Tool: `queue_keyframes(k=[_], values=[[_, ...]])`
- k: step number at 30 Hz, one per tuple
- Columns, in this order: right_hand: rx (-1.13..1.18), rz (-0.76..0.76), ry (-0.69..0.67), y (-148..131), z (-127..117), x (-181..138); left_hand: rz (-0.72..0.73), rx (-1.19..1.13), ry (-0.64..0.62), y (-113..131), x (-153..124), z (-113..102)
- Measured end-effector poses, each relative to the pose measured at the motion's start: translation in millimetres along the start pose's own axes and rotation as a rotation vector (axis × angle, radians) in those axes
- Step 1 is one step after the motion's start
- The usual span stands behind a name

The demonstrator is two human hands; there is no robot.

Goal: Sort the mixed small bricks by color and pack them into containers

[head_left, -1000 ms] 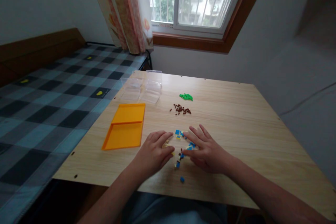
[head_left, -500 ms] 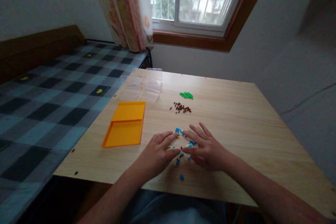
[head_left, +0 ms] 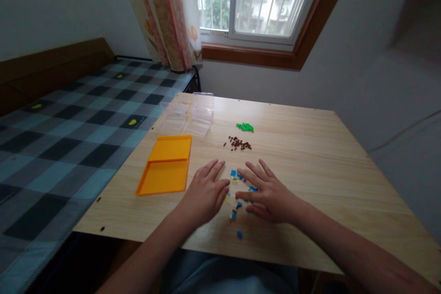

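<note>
Small blue and yellow building bricks (head_left: 233, 173) lie scattered near the table's front, with a few dark brown bits among them. On their left side is my left hand (head_left: 206, 190), open, its fingers stretched out over the tabletop and partly hiding some pieces. My right hand (head_left: 267, 190) is open too, fingers spread above the right part of the scatter; its fingertips touch or hover over several blue pieces, I cannot tell which. One blue brick (head_left: 240, 234) lies apart, closer to the front edge.
Beyond the hands are a loose pile of brown bricks (head_left: 240, 143) and a pile of green bricks (head_left: 245, 127). An orange two-section tray (head_left: 172, 148) and a clear plastic compartment box (head_left: 200, 112) stand on the left of the wooden table (head_left: 310, 156). A bed (head_left: 99, 115) adjoins it.
My left hand has drawn away to the left from the bricks, widening the gap between the hands. My right hand stays spread over the pieces, having shifted only slightly.
</note>
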State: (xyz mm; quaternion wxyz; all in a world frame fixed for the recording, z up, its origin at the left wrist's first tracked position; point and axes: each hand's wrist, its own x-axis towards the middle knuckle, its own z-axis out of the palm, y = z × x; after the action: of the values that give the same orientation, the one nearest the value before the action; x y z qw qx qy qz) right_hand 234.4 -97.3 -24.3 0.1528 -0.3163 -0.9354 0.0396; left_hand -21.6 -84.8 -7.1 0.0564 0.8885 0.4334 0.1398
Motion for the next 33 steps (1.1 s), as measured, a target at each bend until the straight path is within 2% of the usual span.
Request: queue_keyframes(k=[8,13,18,24,26,28,31,33], values=[[0.027,-0.01,-0.011,1,3,0,-0.128,0.109,-0.053,-12,29,-3],[-0.01,0.115,0.041,8,1,-3,-0.206,0.14,-0.061,-15,49,-2],[-0.039,0.248,0.098,24,1,-5,-0.212,0.111,-0.058,-19,66,3],[-0.095,0.379,0.109,55,4,21,-0.162,0.091,0.028,-22,90,12],[-0.101,0.376,0.123,56,2,26,-0.117,0.063,0.076,-20,87,9],[-0.086,0.338,0.148,50,-2,23,-0.035,0.018,0.093,-17,73,2],[-0.02,0.23,0.169,30,-9,8,0.126,-0.087,0.061,-8,34,-7],[0.036,0.157,0.163,14,-12,-2,0.18,-0.153,0.047,-3,6,-9]])
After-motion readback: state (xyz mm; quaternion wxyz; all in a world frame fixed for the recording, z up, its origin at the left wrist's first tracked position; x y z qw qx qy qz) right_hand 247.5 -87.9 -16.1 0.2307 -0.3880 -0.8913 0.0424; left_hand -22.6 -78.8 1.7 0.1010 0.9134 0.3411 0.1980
